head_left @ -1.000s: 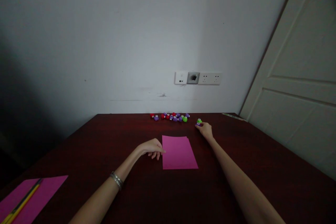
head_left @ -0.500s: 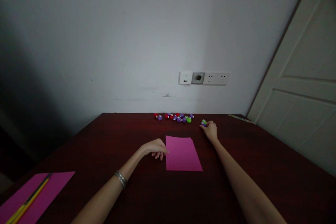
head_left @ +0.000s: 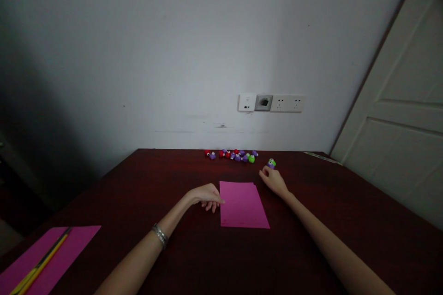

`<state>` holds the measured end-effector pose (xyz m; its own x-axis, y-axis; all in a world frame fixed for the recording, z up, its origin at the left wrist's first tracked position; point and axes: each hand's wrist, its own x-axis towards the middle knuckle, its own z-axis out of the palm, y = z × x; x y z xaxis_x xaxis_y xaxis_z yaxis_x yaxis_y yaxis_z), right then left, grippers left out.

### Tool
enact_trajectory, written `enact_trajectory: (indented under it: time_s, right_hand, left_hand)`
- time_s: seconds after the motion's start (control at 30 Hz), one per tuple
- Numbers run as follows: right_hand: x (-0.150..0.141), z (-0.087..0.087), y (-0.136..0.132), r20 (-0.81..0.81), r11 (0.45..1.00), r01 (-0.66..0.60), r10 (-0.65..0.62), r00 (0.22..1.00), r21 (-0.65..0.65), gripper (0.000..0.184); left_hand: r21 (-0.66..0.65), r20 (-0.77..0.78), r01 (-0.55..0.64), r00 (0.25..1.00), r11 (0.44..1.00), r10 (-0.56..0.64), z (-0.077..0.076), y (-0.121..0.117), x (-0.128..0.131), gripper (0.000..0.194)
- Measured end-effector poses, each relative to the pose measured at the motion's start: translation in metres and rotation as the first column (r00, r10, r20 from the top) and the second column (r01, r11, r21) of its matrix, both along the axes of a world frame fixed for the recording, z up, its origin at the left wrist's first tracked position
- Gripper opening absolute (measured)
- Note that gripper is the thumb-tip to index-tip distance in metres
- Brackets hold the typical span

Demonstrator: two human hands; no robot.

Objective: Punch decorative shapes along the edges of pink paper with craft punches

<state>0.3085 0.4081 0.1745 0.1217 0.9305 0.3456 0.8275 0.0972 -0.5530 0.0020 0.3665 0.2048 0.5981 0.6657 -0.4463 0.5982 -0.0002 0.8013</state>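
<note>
The left edge of a pink sheet of paper (head_left: 244, 207) is pinched by my left hand (head_left: 207, 197), its thumb on top and the other fingers curled beside the edge. The sheet lies flat, and a second edge peeks out at its upper right corner. My right hand (head_left: 273, 180) is closed, fingers curled, just in front of a small purple toy with eyes (head_left: 270, 165). Nothing shows in those fingers. A green toy with eyes (head_left: 272, 162) is right behind the purple one.
Several small red, purple and green toys (head_left: 237, 157) lie in a row near the wall (head_left: 194, 78). At the lower left, pencils (head_left: 44, 260) rest on another pink sheet (head_left: 78, 244). A ruler-like strip (head_left: 321, 157) lies at the back right of the dark table (head_left: 155, 175).
My right hand has let go of the small toys and drawn back slightly toward me. Left hand and paper keep their places, while the whole view has shifted a little.
</note>
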Motion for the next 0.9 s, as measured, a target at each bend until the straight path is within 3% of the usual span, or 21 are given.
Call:
enact_trajectory:
  time_s: [0.1,0.3,0.43,0.5,0.53,0.63,0.77,0.83,0.9]
  right_hand:
    - [-0.01,-0.003,-0.011,0.036,0.996,-0.077,0.079,0.996,-0.042,0.023]
    - [-0.013,-0.005,-0.02,0.075,0.995,-0.071,0.076,0.994,-0.063,0.022]
    - [-0.014,-0.004,-0.02,0.1,0.995,-0.064,0.071,0.992,-0.077,0.021]
    - [-0.015,-0.004,-0.02,0.116,0.995,-0.06,0.069,0.991,-0.083,0.021]
    - [-0.015,-0.004,-0.02,0.125,0.995,-0.059,0.069,0.99,-0.086,0.021]
    - [-0.017,-0.003,-0.021,0.15,0.993,-0.055,0.07,0.986,-0.1,0.02]
    - [-0.018,-0.001,-0.024,0.186,0.992,-0.058,0.078,0.979,-0.114,0.02]
    - [-0.019,0.0,-0.025,0.206,0.991,-0.063,0.087,0.975,-0.119,0.02]
    - [-0.02,0.001,-0.026,0.225,0.99,-0.069,0.095,0.97,-0.123,0.02]
  left_hand:
    - [-0.009,0.0,-0.001,1.0,1.0,0.001,0.001,-0.001,0.0,0.039]
    - [-0.02,-0.049,-0.006,0.999,1.0,0.005,0.008,0.001,-0.003,0.044]
    - [0.145,-0.001,-0.124,0.992,0.982,0.125,0.015,0.014,-0.011,0.04]
    - [0.318,0.042,-0.286,0.957,0.904,0.288,0.019,0.027,-0.016,0.036]
    - [0.414,0.06,-0.374,0.921,0.83,0.385,0.02,0.035,-0.018,0.034]
    - [0.554,0.086,-0.488,0.839,0.674,0.537,0.023,0.066,-0.024,0.025]
    - [0.708,0.084,-0.506,0.753,0.494,0.652,0.022,0.11,-0.035,0.019]
    - [0.759,0.063,-0.469,0.742,0.451,0.667,0.018,0.127,-0.041,0.021]
    - [0.793,0.025,-0.416,0.752,0.445,0.658,0.014,0.139,-0.047,0.023]
